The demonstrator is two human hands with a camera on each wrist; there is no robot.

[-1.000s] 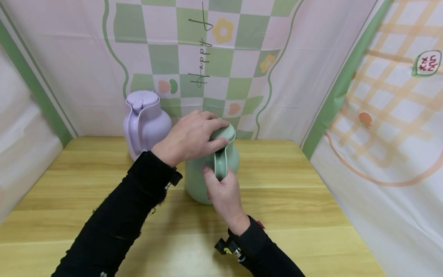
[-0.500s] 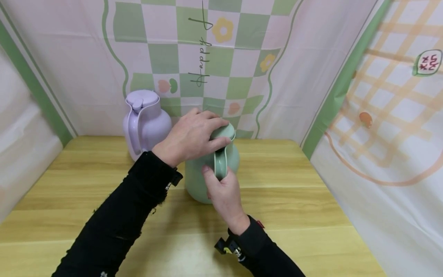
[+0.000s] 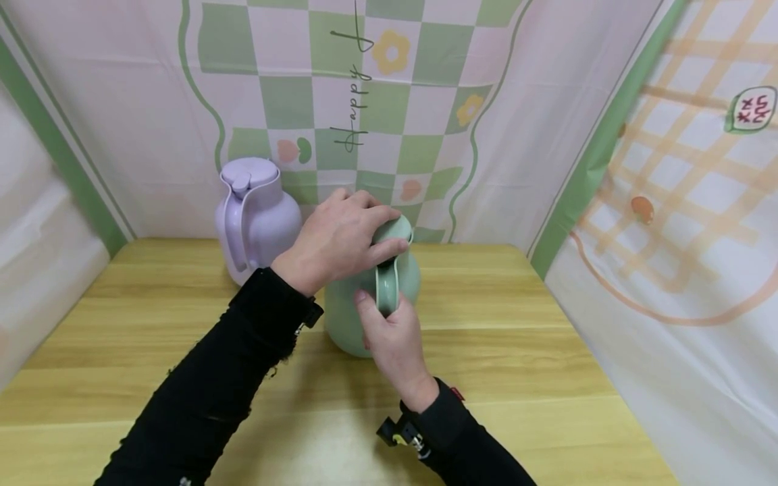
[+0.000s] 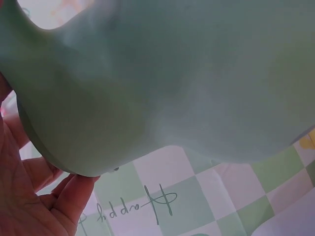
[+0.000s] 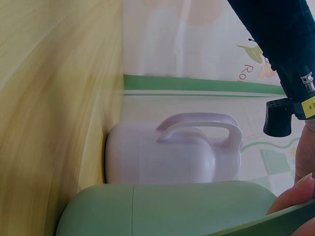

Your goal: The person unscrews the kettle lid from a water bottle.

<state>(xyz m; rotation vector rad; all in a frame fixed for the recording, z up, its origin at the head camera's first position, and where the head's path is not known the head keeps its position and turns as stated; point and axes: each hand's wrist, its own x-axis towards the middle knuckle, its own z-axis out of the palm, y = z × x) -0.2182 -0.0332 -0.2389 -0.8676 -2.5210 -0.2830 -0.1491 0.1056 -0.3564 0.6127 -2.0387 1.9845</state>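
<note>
A pale green vacuum jug [image 3: 346, 320] stands upright on the wooden table, its smooth body filling most of the left wrist view. My left hand [image 3: 337, 239] grips the round lid [image 3: 395, 229], thumb on the near side and fingers over the far side. In the left wrist view, bent fingers [image 4: 74, 199] touch the rim at the jug's top. Lower down, my right hand [image 3: 398, 344] holds the jug's handle [image 3: 387, 287], thumb along its left side. The right hand's other fingers are mostly hidden.
A lilac jug [image 3: 267, 223] of like shape stands behind and to the left, near the back cloth [image 3: 340, 101]. The wooden table [image 3: 498, 378] is bounded by printed cloth at the back and both sides.
My left hand and forearm have shifted very slightly to the right, with the hand turning a little on the lid. The right hand and both jugs stay in place.
</note>
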